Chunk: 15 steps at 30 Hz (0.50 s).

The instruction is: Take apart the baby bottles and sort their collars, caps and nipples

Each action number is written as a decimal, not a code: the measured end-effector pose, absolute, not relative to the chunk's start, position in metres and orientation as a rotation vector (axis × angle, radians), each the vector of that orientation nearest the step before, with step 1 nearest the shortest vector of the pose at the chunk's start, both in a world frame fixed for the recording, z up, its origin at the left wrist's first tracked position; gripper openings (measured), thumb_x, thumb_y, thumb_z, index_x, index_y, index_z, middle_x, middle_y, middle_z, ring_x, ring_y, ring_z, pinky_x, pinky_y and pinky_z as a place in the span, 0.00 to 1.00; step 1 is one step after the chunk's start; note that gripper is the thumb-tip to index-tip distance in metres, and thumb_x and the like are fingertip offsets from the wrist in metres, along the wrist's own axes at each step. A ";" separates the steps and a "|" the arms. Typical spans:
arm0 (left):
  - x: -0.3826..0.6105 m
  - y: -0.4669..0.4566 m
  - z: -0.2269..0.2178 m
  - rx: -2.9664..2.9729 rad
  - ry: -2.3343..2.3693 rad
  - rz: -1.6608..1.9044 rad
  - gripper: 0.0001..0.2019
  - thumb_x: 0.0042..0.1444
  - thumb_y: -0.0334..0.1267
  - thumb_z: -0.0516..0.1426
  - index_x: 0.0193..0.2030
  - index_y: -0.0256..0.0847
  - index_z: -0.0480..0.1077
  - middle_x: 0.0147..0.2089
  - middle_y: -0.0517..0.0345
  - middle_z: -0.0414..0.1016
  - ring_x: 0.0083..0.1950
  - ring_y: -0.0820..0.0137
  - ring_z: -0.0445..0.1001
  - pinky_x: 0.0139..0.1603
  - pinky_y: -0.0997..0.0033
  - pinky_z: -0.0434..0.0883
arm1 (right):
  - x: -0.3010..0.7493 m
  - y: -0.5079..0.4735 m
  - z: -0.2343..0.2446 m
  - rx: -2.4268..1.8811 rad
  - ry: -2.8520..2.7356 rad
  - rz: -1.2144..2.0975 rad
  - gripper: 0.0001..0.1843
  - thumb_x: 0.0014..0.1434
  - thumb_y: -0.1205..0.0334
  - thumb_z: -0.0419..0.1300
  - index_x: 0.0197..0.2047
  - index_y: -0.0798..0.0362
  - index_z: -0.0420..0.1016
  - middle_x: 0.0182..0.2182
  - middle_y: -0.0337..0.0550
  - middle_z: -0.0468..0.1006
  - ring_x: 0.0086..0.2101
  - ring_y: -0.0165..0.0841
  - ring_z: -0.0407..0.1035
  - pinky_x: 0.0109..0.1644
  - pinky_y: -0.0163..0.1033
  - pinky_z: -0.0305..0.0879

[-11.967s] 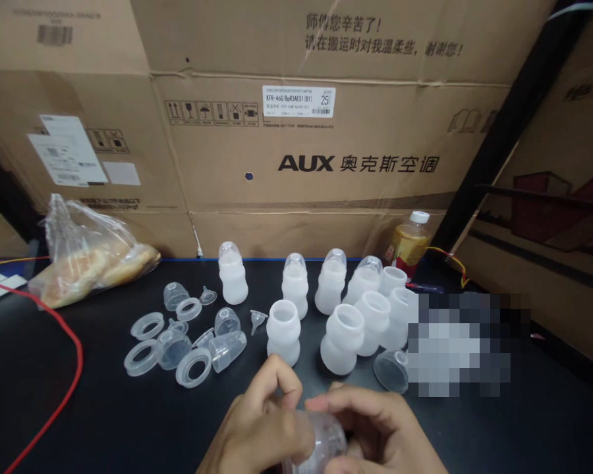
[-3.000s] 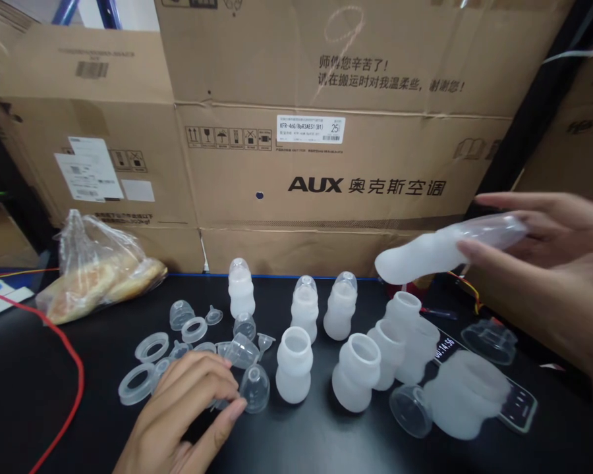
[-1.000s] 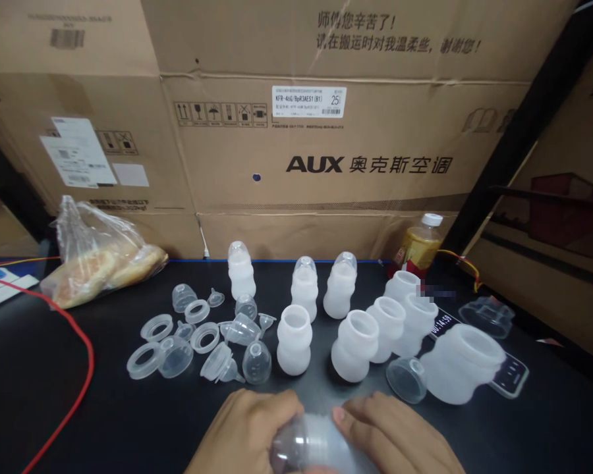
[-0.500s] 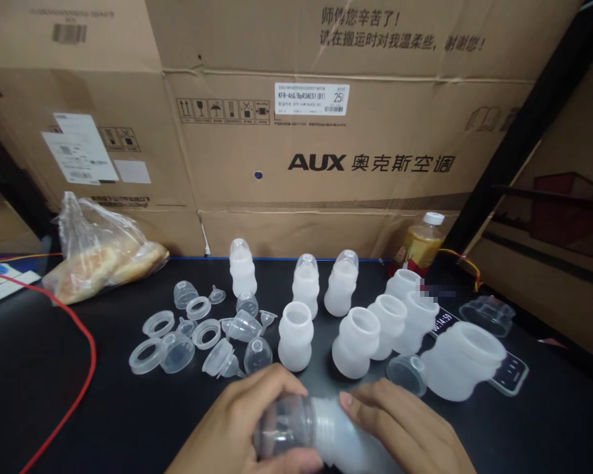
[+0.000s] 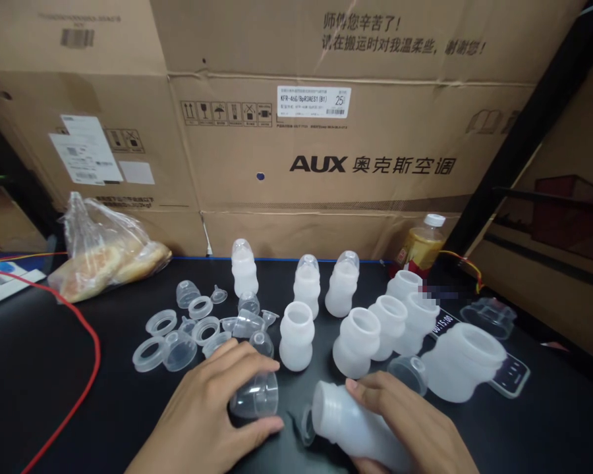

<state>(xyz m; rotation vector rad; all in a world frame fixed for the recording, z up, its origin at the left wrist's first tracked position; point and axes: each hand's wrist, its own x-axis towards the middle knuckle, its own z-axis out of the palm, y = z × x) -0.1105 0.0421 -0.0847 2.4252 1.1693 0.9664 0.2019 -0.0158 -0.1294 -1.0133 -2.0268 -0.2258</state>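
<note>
My left hand (image 5: 217, 401) grips a clear domed bottle cap (image 5: 257, 396) between thumb and fingers. With my right hand (image 5: 405, 421) I hold a frosted white baby bottle (image 5: 348, 421) on its side, its threaded mouth facing left. A translucent nipple (image 5: 304, 424) lies against the bottle's mouth, between my hands; whether it touches the table I cannot tell. Just beyond my hands stand open white bottles, among them a bottle (image 5: 296, 336) and a wider bottle (image 5: 467, 362). Loose clear caps, rings and nipples lie past my left hand, including a ring (image 5: 148, 354) and a cap (image 5: 178, 350).
Three capped bottles, one a bottle (image 5: 244, 270), stand at the back. Bagged bread (image 5: 99, 266) lies at left, near a red cable (image 5: 91, 329). A drink bottle (image 5: 422, 245) and phone (image 5: 511, 376) are at right. A cardboard box (image 5: 227, 151) walls off the back.
My left hand has moved left with the clear cap, which is now apart from the bottle. The nipple shows at the bottle's mouth. My right hand keeps hold of the bottle.
</note>
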 end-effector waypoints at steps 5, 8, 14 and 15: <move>-0.106 0.044 -0.087 2.476 1.205 0.815 0.25 0.60 0.32 0.75 0.60 0.60 0.81 0.56 0.60 0.85 0.57 0.56 0.86 0.57 0.55 0.85 | 0.200 -0.015 -0.130 -1.061 -2.011 -0.299 0.22 0.70 0.69 0.59 0.65 0.50 0.74 0.46 0.47 0.89 0.42 0.38 0.88 0.44 0.37 0.84; -0.102 0.039 -0.081 2.500 1.148 0.886 0.30 0.60 0.28 0.73 0.64 0.62 0.78 0.62 0.60 0.82 0.62 0.58 0.84 0.61 0.57 0.85 | 0.200 -0.018 -0.123 -1.101 -2.049 -0.325 0.23 0.70 0.70 0.59 0.66 0.50 0.72 0.46 0.47 0.89 0.43 0.38 0.89 0.46 0.37 0.85; -0.088 0.030 -0.064 2.520 0.927 0.954 0.32 0.45 0.33 0.84 0.54 0.57 0.81 0.58 0.66 0.87 0.61 0.59 0.85 0.61 0.64 0.83 | 0.208 -0.016 -0.113 -1.057 -2.156 -0.409 0.25 0.68 0.69 0.60 0.66 0.51 0.70 0.45 0.47 0.91 0.42 0.37 0.91 0.45 0.33 0.86; -0.084 0.031 -0.064 2.539 0.903 0.937 0.30 0.44 0.33 0.85 0.51 0.54 0.81 0.55 0.65 0.88 0.58 0.59 0.86 0.58 0.63 0.84 | 0.209 -0.015 -0.114 -1.045 -2.169 -0.411 0.25 0.68 0.68 0.62 0.66 0.52 0.70 0.45 0.47 0.91 0.42 0.38 0.91 0.46 0.33 0.87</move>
